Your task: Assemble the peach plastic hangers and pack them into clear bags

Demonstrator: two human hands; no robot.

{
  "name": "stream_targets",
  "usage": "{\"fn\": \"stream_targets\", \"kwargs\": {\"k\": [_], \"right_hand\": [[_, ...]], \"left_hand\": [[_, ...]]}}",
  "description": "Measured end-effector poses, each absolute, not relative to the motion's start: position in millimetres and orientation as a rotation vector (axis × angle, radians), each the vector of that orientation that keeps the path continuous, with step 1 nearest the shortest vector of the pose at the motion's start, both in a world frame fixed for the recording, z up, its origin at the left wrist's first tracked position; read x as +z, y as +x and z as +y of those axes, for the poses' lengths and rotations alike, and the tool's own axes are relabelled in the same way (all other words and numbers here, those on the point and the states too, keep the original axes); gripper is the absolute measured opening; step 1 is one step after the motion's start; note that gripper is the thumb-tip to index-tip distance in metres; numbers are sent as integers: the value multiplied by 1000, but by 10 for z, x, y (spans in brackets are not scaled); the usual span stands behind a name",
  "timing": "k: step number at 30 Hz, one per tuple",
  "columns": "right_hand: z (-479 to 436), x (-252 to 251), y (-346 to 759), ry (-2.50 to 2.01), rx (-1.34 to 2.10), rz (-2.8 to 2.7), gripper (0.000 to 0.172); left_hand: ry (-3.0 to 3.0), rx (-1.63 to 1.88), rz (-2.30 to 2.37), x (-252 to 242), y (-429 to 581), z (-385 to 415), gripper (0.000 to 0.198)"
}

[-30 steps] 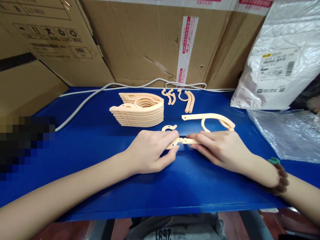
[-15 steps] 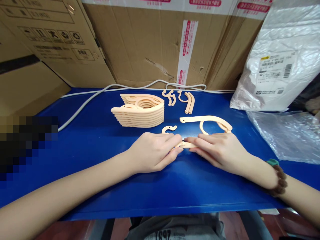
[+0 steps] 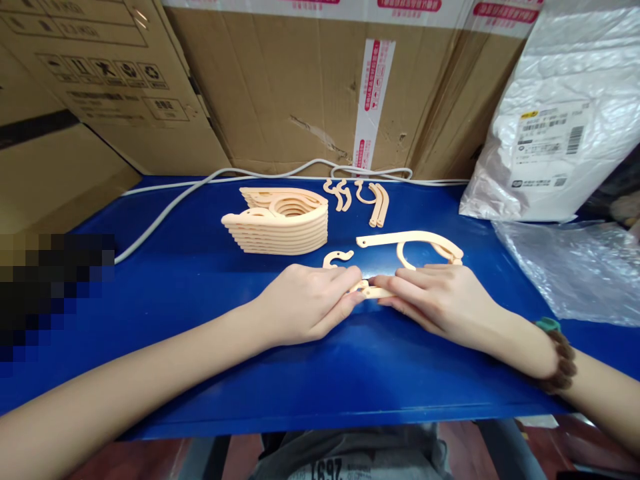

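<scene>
At the middle of the table my left hand [image 3: 313, 303] is closed in a pinch on a beige plastic hanger hook [image 3: 340, 256]. Its curved end shows above the knuckles; the rest is mostly hidden by the fingers. My right hand [image 3: 435, 300] grips a folding hanger of the same beige plastic. One long hanger arm [image 3: 407, 237] sticks out behind that hand, and the holed end of another arm [image 3: 377, 292] pokes out between thumb and fingers. This end meets the piece in my left fingertips; whether they are joined, I cannot tell.
A stack of folded beige hangers [image 3: 287, 233] stands at left. Loose hooks [image 3: 341, 195] and short curved arms [image 3: 379, 205] lie behind my hands. A white cable [image 3: 170, 212] crosses the blue table [image 3: 320, 373]. Cardboard boxes [image 3: 290, 87] stand behind, a plastic parcel bag [image 3: 545, 133] at right.
The two pieces between my fingertips have turned slightly, so the holed arm end shows more plainly. The long arm has shifted a little left. Both hands stay nearly in place.
</scene>
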State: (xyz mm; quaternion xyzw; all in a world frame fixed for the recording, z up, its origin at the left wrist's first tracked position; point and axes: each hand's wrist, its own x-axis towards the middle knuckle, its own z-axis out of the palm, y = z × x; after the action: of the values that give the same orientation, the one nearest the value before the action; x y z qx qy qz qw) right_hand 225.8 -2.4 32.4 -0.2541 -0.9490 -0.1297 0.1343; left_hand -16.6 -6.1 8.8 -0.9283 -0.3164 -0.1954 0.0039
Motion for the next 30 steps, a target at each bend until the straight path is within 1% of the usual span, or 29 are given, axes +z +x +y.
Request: {"fn": "stream_targets", "kwargs": {"k": [4,10,14,17,21,30], "right_hand": [[-53,307,2245,-732,-443,-2732,31],[-57,276,2233,-714,-486,-2734,31],[-43,261,2233,-727,-468,-2720,29],[-36,257,2231,-734,-474,-2716,30],[-12,238,2238,-756,-361,-2754,32],[83,195,2238,-820,-78,-2775,39]], "left_hand": [[-2880,-556,-962,75,-156,-60,43],[-2704,-564,-890,27,-145,-48,43],[-2721,-517,-901,42,-155,-43,43],[-2773,-460,-955,49,-159,-39,39],[-2761,-388,-963,24,-156,-15,36],[-2562,-420,-809,-15,-175,56,38]]}}
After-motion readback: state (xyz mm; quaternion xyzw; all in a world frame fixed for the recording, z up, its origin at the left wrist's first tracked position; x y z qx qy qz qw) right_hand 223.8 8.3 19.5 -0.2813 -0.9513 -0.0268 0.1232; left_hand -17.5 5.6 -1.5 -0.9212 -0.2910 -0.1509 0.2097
